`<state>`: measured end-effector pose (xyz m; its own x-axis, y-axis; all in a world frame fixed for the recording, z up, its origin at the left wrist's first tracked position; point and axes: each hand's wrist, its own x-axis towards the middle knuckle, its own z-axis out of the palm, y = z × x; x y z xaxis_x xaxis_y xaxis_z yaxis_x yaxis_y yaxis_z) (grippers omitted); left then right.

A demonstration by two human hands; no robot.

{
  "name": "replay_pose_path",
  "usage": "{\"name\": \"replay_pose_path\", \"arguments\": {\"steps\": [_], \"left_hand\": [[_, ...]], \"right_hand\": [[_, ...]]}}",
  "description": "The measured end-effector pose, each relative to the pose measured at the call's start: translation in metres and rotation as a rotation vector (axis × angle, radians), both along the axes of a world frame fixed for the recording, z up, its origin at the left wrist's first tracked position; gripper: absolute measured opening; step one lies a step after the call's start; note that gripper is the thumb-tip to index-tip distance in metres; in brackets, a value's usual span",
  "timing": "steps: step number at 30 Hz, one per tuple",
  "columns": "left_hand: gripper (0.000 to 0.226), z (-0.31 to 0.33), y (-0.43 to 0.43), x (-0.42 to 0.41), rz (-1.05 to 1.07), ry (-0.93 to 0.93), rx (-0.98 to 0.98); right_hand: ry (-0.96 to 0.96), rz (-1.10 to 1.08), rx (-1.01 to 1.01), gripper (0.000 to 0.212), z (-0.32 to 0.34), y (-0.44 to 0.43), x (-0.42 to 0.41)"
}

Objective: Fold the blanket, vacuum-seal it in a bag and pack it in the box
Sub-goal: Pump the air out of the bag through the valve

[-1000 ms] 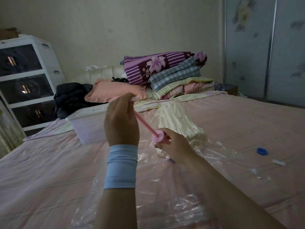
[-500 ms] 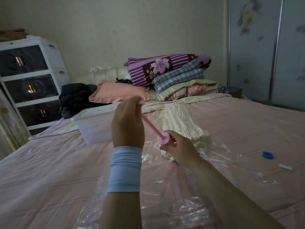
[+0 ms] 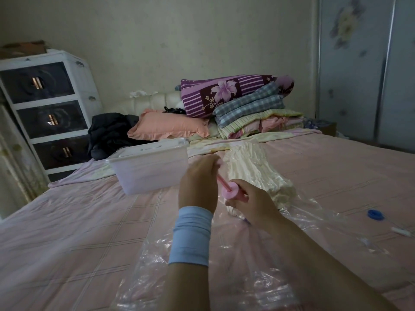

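A cream folded blanket (image 3: 253, 167) lies inside a clear plastic vacuum bag (image 3: 314, 221) spread on the pink bed. A pink hand pump (image 3: 232, 192) stands on the bag. My right hand (image 3: 249, 203) grips the pump's barrel. My left hand (image 3: 198, 182), with a light blue wristband, holds the pump's handle, the rod only partly drawn out. A translucent white storage box (image 3: 148, 167) with its lid on sits on the bed to the left of my hands.
A blue valve cap (image 3: 375, 214) and a small white clip (image 3: 402, 231) lie on the bed at right. Pillows and folded bedding (image 3: 247, 108) are stacked at the headboard. A white drawer unit (image 3: 47, 108) stands at left; wardrobe doors at right.
My left hand has pushed the pump handle down toward the barrel, so less rod shows. The view has shifted, with my hands now lower and further right in the frame.
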<state>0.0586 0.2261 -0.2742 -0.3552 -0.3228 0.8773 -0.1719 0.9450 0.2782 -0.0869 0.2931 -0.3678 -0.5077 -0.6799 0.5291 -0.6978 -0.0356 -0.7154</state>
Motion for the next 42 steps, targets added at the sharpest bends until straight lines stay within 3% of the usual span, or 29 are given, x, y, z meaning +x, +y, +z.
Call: {"name": "replay_pose_path", "arguments": {"steps": [4,7,12,14,20,24,26,30,32,38,42], "left_hand": [[0.024,0.031,0.003,0.013,0.058,0.272,-0.163],[0.016,0.009,0.001,0.000,0.065,0.325,-0.110],[0.015,-0.047,-0.008,-0.017,-0.060,-0.140,0.184],[0.016,-0.034,-0.006,-0.015,-0.053,-0.171,0.156],[0.022,0.041,0.007,0.013,-0.033,0.183,-0.190],[0.016,0.022,0.008,0.003,0.062,0.312,-0.152],[0.015,-0.007,0.006,-0.008,0.020,0.228,-0.044],[0.013,-0.046,0.000,-0.016,-0.071,-0.186,0.240],[0.015,-0.037,0.001,-0.013,-0.056,-0.223,0.245],[0.017,0.039,0.011,0.014,-0.008,0.156,-0.152],[0.018,0.024,0.008,0.007,0.038,0.294,-0.107]], "right_hand": [[-0.027,0.011,0.015,0.041,0.000,0.001,-0.001],[-0.015,-0.013,0.005,0.045,-0.006,-0.003,0.003],[0.021,-0.016,0.004,0.047,-0.005,-0.003,0.003],[0.026,-0.014,-0.001,0.048,-0.005,-0.002,0.002],[-0.061,-0.007,0.001,0.042,-0.002,0.003,-0.006],[-0.048,-0.009,0.007,0.044,-0.008,0.001,-0.001],[-0.041,-0.014,-0.003,0.046,-0.009,-0.001,0.000],[-0.032,-0.002,0.023,0.036,-0.007,-0.001,0.002],[-0.019,-0.008,0.004,0.041,-0.008,0.000,0.003],[-0.065,-0.029,-0.008,0.048,-0.005,0.001,-0.005],[-0.056,-0.018,0.004,0.043,-0.010,-0.001,0.001]]}}
